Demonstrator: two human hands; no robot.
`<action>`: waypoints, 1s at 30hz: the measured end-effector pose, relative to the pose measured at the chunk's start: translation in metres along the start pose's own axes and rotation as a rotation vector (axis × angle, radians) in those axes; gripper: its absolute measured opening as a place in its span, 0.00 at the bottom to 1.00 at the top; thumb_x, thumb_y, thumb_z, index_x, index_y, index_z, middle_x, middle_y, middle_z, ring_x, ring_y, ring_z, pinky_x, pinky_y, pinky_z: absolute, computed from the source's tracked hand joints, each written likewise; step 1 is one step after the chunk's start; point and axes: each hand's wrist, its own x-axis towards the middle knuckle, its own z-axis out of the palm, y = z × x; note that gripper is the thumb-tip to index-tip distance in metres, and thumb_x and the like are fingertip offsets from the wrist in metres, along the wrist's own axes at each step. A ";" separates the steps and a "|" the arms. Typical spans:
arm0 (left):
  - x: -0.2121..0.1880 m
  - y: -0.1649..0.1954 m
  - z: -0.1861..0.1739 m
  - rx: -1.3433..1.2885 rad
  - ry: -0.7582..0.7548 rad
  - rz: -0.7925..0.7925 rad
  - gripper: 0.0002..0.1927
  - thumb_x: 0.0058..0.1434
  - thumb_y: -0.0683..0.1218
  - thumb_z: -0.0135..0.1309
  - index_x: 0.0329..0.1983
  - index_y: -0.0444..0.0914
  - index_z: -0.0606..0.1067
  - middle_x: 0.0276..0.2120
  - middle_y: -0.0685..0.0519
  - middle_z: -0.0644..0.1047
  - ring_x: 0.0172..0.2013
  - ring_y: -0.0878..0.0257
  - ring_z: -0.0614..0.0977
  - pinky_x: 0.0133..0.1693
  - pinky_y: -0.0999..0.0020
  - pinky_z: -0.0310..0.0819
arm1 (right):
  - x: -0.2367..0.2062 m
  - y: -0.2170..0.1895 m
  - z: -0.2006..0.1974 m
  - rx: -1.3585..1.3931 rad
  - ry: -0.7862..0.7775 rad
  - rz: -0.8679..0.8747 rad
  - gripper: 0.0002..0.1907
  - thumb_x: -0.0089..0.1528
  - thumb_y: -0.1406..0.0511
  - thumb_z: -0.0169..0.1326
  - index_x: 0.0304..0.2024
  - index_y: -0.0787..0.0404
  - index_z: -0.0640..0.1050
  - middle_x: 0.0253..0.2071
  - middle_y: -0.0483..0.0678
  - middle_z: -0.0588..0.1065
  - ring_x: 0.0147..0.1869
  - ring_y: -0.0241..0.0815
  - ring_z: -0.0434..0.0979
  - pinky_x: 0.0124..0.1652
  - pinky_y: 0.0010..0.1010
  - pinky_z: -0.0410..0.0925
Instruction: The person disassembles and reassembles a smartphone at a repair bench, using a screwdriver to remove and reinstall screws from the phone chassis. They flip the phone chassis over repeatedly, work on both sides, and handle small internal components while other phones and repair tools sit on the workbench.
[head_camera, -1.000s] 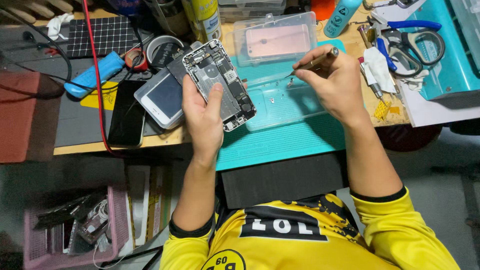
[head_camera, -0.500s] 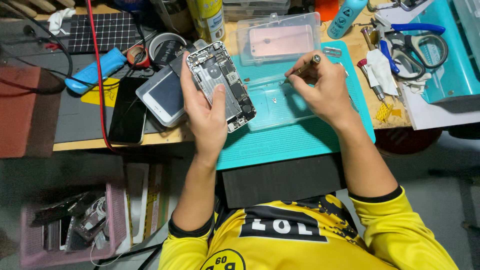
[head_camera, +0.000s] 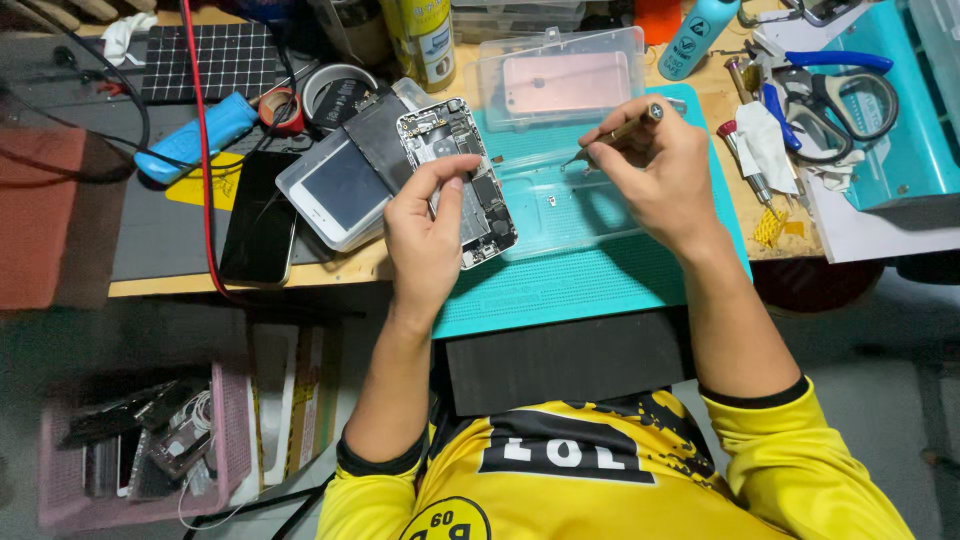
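Note:
My left hand (head_camera: 425, 235) grips an opened phone body (head_camera: 460, 170), its circuit parts facing up, held over the left edge of a teal work mat (head_camera: 590, 275). My right hand (head_camera: 655, 170) pinches a slim screwdriver (head_camera: 620, 133), its tip pointing left and down toward a clear plastic tray (head_camera: 575, 205) that lies on the mat with a tiny part in it. The two hands are a little apart, the phone to the left of the tool.
A clear box holding a pink phone back (head_camera: 565, 82) sits behind the tray. A white phone in a case (head_camera: 335, 190), a black phone (head_camera: 262, 215) and a blue tool (head_camera: 195, 135) lie at left. Scissors (head_camera: 835, 95), a spray can (head_camera: 425, 35) and a pink basket (head_camera: 145, 445) are around.
My right hand has shifted left and down with the screwdriver toward the clear tray. The left hand keeps its hold on the phone body, tilted slightly.

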 end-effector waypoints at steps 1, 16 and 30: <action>0.000 0.000 0.001 0.004 0.001 0.002 0.10 0.72 0.35 0.47 0.51 0.30 0.78 0.44 0.52 0.82 0.47 0.69 0.81 0.54 0.74 0.73 | 0.000 -0.001 0.000 -0.019 -0.005 -0.013 0.08 0.68 0.75 0.58 0.47 0.68 0.72 0.44 0.50 0.81 0.47 0.34 0.82 0.49 0.26 0.76; 0.003 0.004 -0.002 0.061 0.015 0.016 0.10 0.72 0.35 0.48 0.51 0.31 0.79 0.44 0.53 0.82 0.47 0.69 0.80 0.53 0.74 0.73 | 0.010 -0.023 0.010 -0.207 -0.089 0.074 0.05 0.74 0.70 0.46 0.46 0.67 0.64 0.32 0.49 0.79 0.35 0.38 0.84 0.32 0.26 0.75; 0.001 0.006 -0.001 -0.072 -0.036 -0.013 0.15 0.73 0.33 0.46 0.59 0.30 0.77 0.51 0.50 0.81 0.51 0.67 0.79 0.56 0.73 0.72 | 0.016 -0.004 0.014 -0.271 -0.142 -0.129 0.09 0.67 0.78 0.51 0.49 0.69 0.69 0.40 0.52 0.81 0.48 0.41 0.85 0.48 0.29 0.77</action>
